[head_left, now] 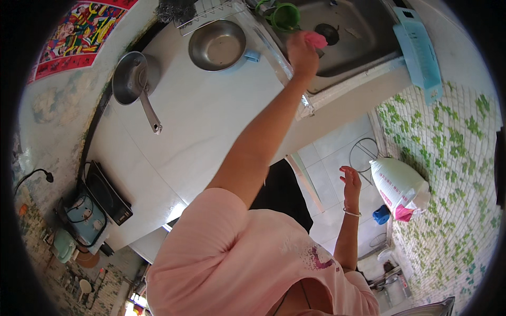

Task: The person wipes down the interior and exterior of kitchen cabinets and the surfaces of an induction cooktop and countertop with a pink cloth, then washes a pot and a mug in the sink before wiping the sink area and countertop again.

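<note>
The left hand (pixel 303 55) reaches over the near left part of the metal sink (pixel 363 50), its fingers closed on a small pink item (pixel 317 40) (its exact kind is hard to tell). That item sits over the basin, beside the dark drain (pixel 330 31) as seen from above, and a green container (pixel 285 17) stands just beyond the hand. The right hand (pixel 351 184), with a pale bracelet (pixel 351 213) at the wrist, hangs out to the side over the floor; its fingers are slightly apart and hold nothing. On the pale tabletop (pixel 179 126), left of the sink, are a round steel pan (pixel 219 46) and, farther left, a long-handled saucepan (pixel 129 79). A black flat cooker (pixel 108 193) lies at the tabletop's left end. A light blue rack (pixel 419 50) is at the sink's right edge, and a white bag (pixel 398 181) stands near the leaf-patterned wall (pixel 440 142).
</note>
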### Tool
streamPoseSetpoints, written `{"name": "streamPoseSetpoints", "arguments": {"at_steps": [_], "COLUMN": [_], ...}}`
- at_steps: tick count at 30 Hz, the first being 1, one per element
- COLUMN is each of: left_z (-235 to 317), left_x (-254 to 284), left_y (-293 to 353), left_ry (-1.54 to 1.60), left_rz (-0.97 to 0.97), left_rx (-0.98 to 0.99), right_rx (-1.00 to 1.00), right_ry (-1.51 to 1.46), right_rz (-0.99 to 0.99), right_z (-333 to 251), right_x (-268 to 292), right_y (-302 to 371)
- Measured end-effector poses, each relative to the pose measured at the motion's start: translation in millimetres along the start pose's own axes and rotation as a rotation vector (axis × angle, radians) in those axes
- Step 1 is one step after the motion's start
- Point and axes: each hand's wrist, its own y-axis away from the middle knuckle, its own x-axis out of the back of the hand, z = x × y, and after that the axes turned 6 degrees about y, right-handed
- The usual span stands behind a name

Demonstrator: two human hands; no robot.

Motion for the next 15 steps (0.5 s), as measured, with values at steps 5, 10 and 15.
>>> {"name": "streamPoseSetpoints", "arguments": {"at_steps": [5, 10, 15], "left_z": [31.8, 27.9, 7.0], "left_x": [77.4, 243.5, 335.4], "left_y": [33.3, 140.2, 281.0], "left_ry": [0.497, 0.494, -0.141], "left_rz": [-0.017, 0.177, 0.378], "left_rx": [0.309, 0.414, 0.381], "right_rx": [-0.022, -0.054, -0.046], "right_ry": [-0.09, -0.114, -0.071], "right_rz": [0.016, 0.041, -0.011], "right_z": [31.6, 71.9, 89.4], "right_x": [15.4, 6.2, 7.7], "right_y": [39.2, 92.6, 132.8]}}
